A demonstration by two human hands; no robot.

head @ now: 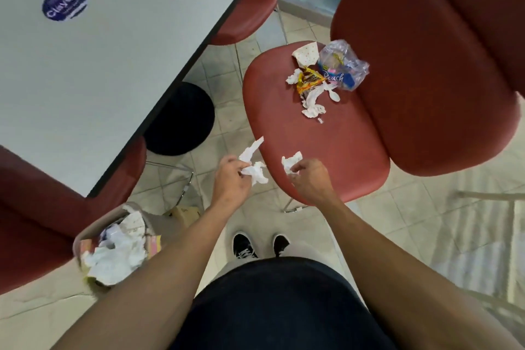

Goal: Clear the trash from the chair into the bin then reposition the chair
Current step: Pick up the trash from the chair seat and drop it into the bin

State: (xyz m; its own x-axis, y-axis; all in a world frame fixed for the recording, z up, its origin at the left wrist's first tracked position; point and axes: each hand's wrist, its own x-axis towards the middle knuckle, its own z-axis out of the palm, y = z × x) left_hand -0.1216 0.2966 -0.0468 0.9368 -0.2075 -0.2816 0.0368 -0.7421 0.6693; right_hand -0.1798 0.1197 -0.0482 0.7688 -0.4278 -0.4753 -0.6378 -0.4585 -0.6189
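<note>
A red padded chair (335, 148) stands in front of me with trash on the far part of its seat: a clear plastic bag (345, 68), a dotted paper piece (306, 52), a yellow wrapper (308, 82), white plastic cutlery (333, 92) and crumpled tissues (312, 109). My left hand (231, 179) is shut on crumpled white tissue (254, 163) just left of the seat's near edge. Over that near edge my right hand (311, 176) is shut on a smaller tissue piece (291, 163). The bin (113, 247), filled with paper, sits at my lower left on the floor.
A grey table (99, 65) with a blue round sticker fills the upper left, with its black round base (180, 119) below. Other red chairs (250, 6) stand around it, one (37, 213) beside the bin. Tiled floor lies around my feet (260, 246).
</note>
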